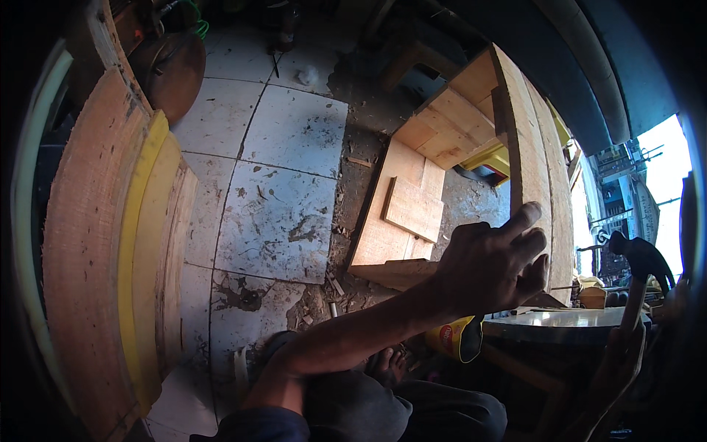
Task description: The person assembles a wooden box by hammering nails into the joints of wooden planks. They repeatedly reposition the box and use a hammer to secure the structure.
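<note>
An open box of pale wooden boards (530, 140) stands on edge on the floor ahead and to my right. My left hand (490, 269) reaches across to its near upright panel, with curled fingers wrapped over the board's edge; the thumb is hidden. A claw hammer (638, 269) is raised at the far right, its dark head up and its wooden handle down. My right hand (623, 357), dim and partly in shadow, is closed around that handle. The hammer head is apart from the box. Inside the box a smaller board (412, 210) lies against a panel.
Long planks (92, 236) with a yellow strip lean at the left. White floor tiles (276, 214) are stained, and wood scraps lie along their edge. A yellow container (458, 339) sits under my left forearm. At the right is a low shiny-topped table (567, 317).
</note>
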A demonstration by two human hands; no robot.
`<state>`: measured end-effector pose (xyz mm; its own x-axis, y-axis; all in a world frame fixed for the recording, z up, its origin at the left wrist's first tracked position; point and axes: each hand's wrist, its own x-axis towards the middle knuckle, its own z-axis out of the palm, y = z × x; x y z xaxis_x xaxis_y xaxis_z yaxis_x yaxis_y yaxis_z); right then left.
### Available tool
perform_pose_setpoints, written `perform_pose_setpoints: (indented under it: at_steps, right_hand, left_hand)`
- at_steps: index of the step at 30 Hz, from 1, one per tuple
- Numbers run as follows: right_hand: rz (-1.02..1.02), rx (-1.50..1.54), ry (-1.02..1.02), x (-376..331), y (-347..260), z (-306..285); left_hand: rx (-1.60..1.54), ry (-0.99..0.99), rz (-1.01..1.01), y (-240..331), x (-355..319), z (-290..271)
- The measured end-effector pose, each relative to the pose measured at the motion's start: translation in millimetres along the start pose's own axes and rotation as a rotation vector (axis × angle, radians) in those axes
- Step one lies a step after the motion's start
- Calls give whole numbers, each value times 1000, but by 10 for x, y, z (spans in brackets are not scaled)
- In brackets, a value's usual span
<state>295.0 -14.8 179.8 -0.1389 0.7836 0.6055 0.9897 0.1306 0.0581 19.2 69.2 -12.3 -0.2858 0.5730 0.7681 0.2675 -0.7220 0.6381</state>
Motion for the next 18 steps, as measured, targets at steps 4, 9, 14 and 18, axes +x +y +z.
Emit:
perform_pose_setpoints:
  at_steps: [4, 9, 14, 18]
  right_hand:
    - [200, 71, 81, -308, -65, -7]
    - [200, 446, 172, -887, -489, 483]
    - [103, 444, 37, -1088, -327, 752]
    - [334, 719, -158, -1134, -355, 776]
  left_hand:
    - [2, -32, -18, 50, 15, -5]
    - [51, 9, -7, 16, 28, -3]
    - [51, 10, -22, 55, 17, -3]
    - [66, 21, -9, 67, 9, 3]
